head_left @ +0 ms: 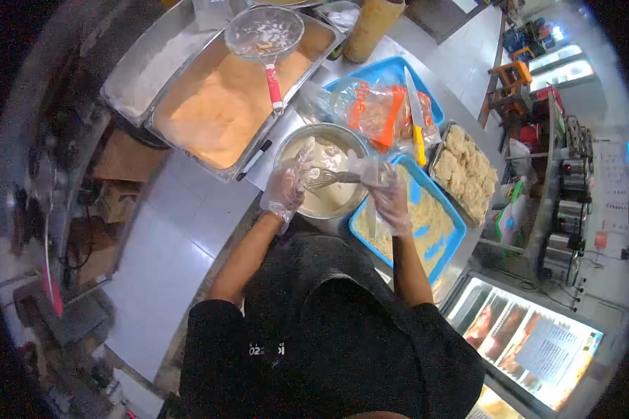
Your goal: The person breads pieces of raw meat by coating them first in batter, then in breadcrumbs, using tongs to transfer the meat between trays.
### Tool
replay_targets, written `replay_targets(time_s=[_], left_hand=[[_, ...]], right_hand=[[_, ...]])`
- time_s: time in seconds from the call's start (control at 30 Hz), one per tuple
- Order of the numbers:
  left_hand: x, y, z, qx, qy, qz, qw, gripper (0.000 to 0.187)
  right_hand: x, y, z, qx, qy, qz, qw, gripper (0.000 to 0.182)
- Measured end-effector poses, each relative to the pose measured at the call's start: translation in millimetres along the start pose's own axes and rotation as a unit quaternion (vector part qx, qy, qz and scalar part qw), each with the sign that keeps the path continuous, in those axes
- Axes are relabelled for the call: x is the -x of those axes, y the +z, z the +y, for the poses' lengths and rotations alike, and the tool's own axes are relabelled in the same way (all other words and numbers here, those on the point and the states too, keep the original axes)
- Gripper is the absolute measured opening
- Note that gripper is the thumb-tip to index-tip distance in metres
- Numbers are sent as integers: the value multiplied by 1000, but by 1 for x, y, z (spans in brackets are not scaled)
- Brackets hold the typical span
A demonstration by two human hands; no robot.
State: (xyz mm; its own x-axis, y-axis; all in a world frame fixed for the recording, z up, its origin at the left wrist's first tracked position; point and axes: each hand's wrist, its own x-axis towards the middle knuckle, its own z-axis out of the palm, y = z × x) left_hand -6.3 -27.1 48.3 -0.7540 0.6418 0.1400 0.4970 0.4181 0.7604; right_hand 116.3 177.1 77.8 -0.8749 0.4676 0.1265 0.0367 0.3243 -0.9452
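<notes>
Both my hands wear clear plastic gloves. My left hand [285,187] grips the left rim of a round metal bowl [351,142] that holds pale batter [332,199]. My right hand [386,190] is closed around the handle of a wire whisk [323,179]. The whisk's wires lie in the batter, close to my left fingers. The bowl stands on a steel counter just in front of my body.
A blue tray of crumbs [458,230] sits right of the bowl. Further right is a metal tray of breaded pieces [466,170]. Behind lie a blue tray [388,70] with an orange bag [370,108] and a yellow-handled knife [415,115]. Far left are a pan of orange powder [213,115], a red-handled strainer [265,35] and a flour pan [147,70].
</notes>
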Motion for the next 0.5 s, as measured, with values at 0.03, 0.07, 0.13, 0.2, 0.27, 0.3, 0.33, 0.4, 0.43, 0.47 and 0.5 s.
replay_targets(time_s=[0.03, 0.07, 0.13, 0.2, 0.27, 0.3, 0.33, 0.4, 0.43, 0.47, 0.5], left_hand=[[-1, -1, 4, -9, -15, -20, 1000, 52], [-3, 3, -1, 60, 11, -8, 998, 56], [-7, -3, 10, 27, 5, -7, 1000, 60], [-14, 27, -11, -41, 37, 85, 995, 72], [-18, 29, -15, -40, -35, 17, 998, 77], [-22, 23, -13, -43, -67, -14, 997, 79], [-27, 15, -8, -48, -83, -42, 995, 76], [-42, 10, -7, -78, -117, -112, 984, 70], [-49, 9, -6, -93, -135, -146, 976, 68], [-53, 11, -7, -110, -157, -141, 971, 60], [-57, 17, -9, -129, -177, -136, 966, 52]], right_hand=[[8, -2, -10, 0, 16, 14, 1000, 21], [13, -5, -20, -2, 34, 31, 999, 20], [17, -12, -47, 38, 18, 39, 998, 19], [24, -16, -49, 52, -9, 80, 995, 18], [28, -20, -20, -54, 13, 144, 988, 20], [27, -19, -21, -1, 2, 153, 988, 23], [26, -17, -21, 52, -7, 164, 985, 26], [26, -20, 26, -35, 8, 203, 979, 25], [22, -17, 32, -79, 15, 221, 972, 25], [21, -14, 37, -120, 27, 236, 964, 25], [18, -9, 34, -181, 32, 243, 952, 25]])
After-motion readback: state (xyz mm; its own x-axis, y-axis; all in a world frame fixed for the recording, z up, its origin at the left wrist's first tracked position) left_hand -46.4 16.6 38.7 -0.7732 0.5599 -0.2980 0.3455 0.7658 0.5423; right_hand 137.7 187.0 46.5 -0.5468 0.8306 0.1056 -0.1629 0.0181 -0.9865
